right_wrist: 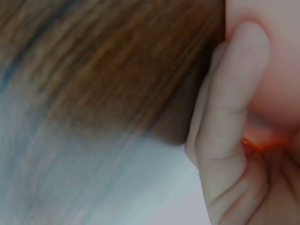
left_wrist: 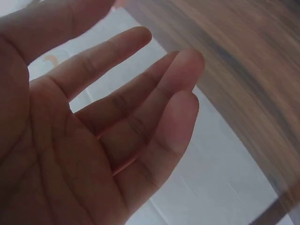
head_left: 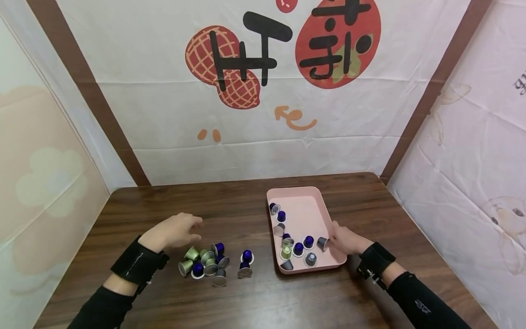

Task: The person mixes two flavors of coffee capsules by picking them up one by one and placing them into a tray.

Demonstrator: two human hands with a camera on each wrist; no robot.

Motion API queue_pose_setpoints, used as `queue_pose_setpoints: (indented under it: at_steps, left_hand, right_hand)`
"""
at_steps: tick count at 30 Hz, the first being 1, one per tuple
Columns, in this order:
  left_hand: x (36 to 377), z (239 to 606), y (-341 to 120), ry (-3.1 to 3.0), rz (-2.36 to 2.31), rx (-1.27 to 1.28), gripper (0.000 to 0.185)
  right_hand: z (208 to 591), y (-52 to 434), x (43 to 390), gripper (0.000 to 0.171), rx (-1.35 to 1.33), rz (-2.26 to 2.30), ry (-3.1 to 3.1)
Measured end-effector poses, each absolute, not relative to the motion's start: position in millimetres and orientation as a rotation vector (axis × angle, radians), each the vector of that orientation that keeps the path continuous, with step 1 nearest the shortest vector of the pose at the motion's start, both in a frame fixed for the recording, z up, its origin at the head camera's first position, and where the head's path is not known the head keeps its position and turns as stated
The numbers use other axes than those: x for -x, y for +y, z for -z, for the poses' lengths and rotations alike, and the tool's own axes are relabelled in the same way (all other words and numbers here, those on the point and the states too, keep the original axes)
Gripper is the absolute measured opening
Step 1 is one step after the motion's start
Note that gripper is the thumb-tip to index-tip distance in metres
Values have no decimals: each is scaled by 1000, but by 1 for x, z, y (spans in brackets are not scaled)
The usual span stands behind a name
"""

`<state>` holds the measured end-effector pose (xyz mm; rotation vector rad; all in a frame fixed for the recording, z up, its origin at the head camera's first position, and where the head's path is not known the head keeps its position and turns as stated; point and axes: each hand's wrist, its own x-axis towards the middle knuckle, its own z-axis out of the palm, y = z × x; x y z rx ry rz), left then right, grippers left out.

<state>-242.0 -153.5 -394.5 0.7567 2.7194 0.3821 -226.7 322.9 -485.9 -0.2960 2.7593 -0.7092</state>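
My left hand [head_left: 176,232] hovers over the table, left of and behind a pile of green, blue and grey coffee capsules [head_left: 209,261]. In the left wrist view its palm is bare and the fingers [left_wrist: 173,126] bend loosely around nothing. My right hand [head_left: 347,238] grips the right rim of a pink tray [head_left: 303,201]. The right wrist view has its fingers [right_wrist: 229,93] against the tray's edge; the thumb is out of sight there. Several capsules lie in the tray along its left side and front, one grey capsule [head_left: 322,243] close to the right hand.
Two blue capsules [head_left: 246,257] stand apart between the pile and the tray, one in front of the other. Everything rests on a brown wooden table [head_left: 230,205]. Printed white cloth [head_left: 172,114] hangs behind the table and at both sides.
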Motion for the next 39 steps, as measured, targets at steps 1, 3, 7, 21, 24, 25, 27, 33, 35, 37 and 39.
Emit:
queue_pose_setpoints:
  at_steps: [1,3,7,21,24,25,27,33,35,37,39]
  left_hand:
    - [241,396,-156,2717,-376,-736,49]
    - [238,400,-160,2706,-377,-691,55]
    - [233,411,-165,2663,-412,-637,59]
    - [232,443,-166,2700,-529,-628,16]
    - [233,445,-164,2700,-528,-611,14]
    - [233,446,-163,2706,-515,-608,15]
    - [234,448,-161,2714,-491,-597,21]
    - [237,450,-158,2706,-439,-606,39]
    - [238,450,-158,2705,-421,-613,42]
    - [239,449,-159,2701,-416,-609,43]
    - [239,449,-161,2698,-411,-605,46]
  right_hand:
    - [485,323,226,20,292,709,2759]
    - [484,324,226,21,299,701,2767]
    - [485,325,226,17,382,673,2811]
    - [488,326,224,10,513,647,2901]
    - [486,326,224,11,486,649,2887]
    - [485,326,224,11,481,652,2881]
    - [485,325,224,11,475,649,2877]
    - [484,324,223,10,456,654,2866]
    - [484,324,223,10,441,663,2852]
    - [484,324,223,10,436,665,2845]
    - [484,324,224,11,430,666,2842]
